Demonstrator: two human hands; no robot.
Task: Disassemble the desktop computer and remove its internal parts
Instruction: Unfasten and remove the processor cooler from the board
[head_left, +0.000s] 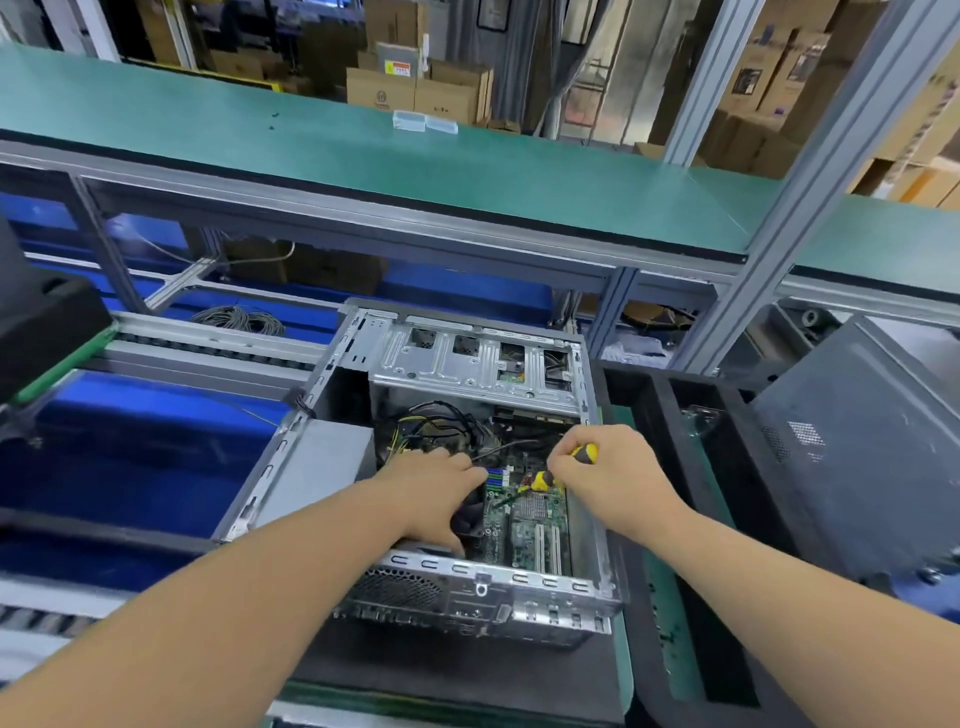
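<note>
An open desktop computer case (291, 457) lies on its side on the bench, its green motherboard (535, 525) exposed. A silver drive cage (467, 358) fills the far end, with a bundle of black and yellow cables (431, 426) below it. My left hand (441, 493) reaches inside and rests on the black cooler fan (470, 517), mostly covering it. My right hand (608, 467) grips a yellow and black screwdriver (543, 479), whose tip points down at the motherboard beside the blue connector (496, 475).
A dark grey side panel (872, 441) leans at the right over a black foam tray (727, 519). A black unit (41, 327) sits at the left edge. A green shelf (363, 156) spans overhead. Blue conveyor belt (130, 457) lies left.
</note>
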